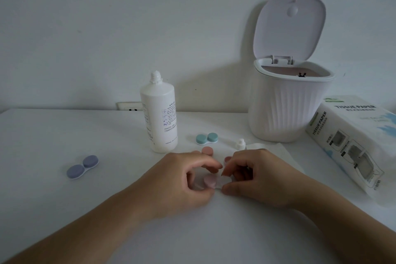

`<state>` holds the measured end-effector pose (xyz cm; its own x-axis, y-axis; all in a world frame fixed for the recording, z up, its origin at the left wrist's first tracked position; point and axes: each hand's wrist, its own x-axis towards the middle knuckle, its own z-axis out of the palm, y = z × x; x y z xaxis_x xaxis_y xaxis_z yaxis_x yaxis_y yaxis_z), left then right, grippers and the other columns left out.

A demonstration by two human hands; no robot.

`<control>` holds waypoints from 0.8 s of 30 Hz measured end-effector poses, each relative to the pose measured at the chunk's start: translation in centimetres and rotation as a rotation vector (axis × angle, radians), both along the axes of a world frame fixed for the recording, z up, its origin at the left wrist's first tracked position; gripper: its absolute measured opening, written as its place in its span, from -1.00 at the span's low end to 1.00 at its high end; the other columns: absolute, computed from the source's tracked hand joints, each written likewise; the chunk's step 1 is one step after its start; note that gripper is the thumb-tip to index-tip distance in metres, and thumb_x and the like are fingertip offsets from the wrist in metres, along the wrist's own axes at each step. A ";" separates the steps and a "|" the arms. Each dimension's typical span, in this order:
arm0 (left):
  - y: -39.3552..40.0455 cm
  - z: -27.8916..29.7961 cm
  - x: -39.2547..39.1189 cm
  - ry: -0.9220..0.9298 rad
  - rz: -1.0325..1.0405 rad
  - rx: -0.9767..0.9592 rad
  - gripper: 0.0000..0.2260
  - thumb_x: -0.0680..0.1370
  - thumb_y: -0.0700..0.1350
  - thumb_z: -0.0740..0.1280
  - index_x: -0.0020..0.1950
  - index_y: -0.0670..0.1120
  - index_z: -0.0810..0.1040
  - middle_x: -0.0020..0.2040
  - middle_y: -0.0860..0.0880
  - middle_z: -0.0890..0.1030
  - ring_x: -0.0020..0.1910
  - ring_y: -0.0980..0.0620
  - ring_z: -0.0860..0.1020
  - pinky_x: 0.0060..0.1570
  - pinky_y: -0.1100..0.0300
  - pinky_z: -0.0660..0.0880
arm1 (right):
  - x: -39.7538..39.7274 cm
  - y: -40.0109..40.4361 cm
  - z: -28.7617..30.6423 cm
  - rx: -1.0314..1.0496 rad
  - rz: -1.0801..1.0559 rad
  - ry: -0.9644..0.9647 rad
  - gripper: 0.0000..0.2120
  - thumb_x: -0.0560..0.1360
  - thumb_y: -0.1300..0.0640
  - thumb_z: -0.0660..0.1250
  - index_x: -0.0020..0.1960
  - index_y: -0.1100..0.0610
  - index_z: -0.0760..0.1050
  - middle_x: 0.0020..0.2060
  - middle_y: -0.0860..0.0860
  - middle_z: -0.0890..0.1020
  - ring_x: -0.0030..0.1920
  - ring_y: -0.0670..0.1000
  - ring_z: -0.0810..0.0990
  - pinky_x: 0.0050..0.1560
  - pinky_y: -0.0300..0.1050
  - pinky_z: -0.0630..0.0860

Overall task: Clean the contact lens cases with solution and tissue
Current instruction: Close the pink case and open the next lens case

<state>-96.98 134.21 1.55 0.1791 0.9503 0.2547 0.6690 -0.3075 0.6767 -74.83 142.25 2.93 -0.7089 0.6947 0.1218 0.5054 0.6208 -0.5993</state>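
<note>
A pink contact lens case with a white base is held between both hands just above the white table. My left hand grips its left part, fingers curled round it. My right hand pinches its right white end. A loose pink cap lies just behind my left fingers. A white tissue lies spread under and behind my right hand. The white solution bottle stands upright behind, and its small white cap sits on the table. A teal case and a purple case lie closed.
A white ribbed bin with its lid flipped open stands at the back right. A tissue paper pack lies at the right edge. A wall socket sits behind the table's far edge.
</note>
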 end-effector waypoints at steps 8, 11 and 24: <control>0.2 0.1 0.1 0.082 0.005 0.055 -0.63 0.35 0.17 0.53 0.13 0.17 0.64 0.00 0.27 0.60 -0.15 0.33 0.52 -0.26 0.52 0.33 | 0.0 -0.1 0.2 0.006 0.002 -0.006 -0.82 0.37 -0.06 0.56 -0.10 -0.04 0.64 -0.36 -0.23 0.56 -0.36 -0.20 0.49 -0.28 -0.38 0.40; 0.0 0.2 0.2 0.034 -0.012 0.044 -0.67 0.38 0.12 0.47 0.14 0.25 0.59 -0.14 0.32 0.59 -0.31 0.16 0.52 -0.33 0.35 0.38 | 0.0 -0.1 0.1 -0.004 0.003 0.006 -0.83 0.37 -0.05 0.56 -0.11 -0.05 0.64 -0.36 -0.22 0.56 -0.37 -0.19 0.49 -0.30 -0.38 0.38; 0.3 0.2 0.0 0.077 -0.009 0.079 -0.66 0.41 0.17 0.42 0.18 0.24 0.57 0.03 0.30 0.60 -0.28 0.12 0.46 -0.28 0.25 0.46 | 0.1 -0.1 0.0 -0.008 0.003 0.014 -0.83 0.37 -0.05 0.57 -0.12 -0.04 0.63 -0.35 -0.18 0.57 -0.36 -0.17 0.49 -0.29 -0.37 0.38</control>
